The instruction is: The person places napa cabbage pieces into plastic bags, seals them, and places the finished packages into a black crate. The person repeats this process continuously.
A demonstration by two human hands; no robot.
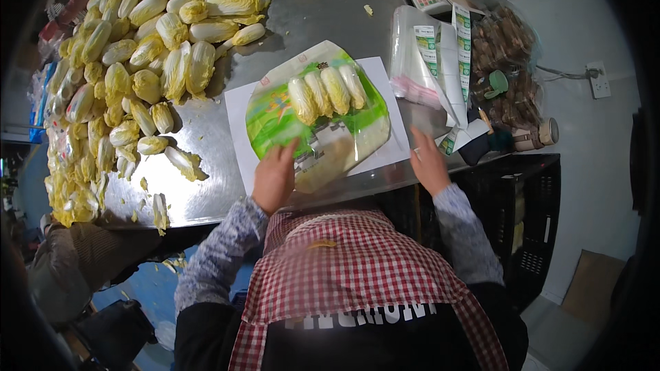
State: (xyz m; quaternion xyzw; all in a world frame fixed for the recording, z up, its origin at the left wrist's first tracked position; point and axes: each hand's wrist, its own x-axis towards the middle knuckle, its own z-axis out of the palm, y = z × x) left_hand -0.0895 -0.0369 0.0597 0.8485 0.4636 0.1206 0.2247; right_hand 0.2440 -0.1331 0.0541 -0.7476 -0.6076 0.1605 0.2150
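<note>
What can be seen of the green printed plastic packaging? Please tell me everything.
The packaging looks thin and glossy, with orange marks, a grey-white blocky patch and a pale lower end. It lies aslant over a white sheet on the metal table. Four yellow-white cabbages show in its upper half; whether inside or on top is unclear. The left hand is at its lower-left edge, contact unclear.

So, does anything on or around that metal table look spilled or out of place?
A little: a loose leafy piece lies right at the metal table's near edge, apart from the cabbage pile, and yellowish scraps litter the blue floor, looking dropped. The white sheet under the green printed bag also sits askew.
</note>
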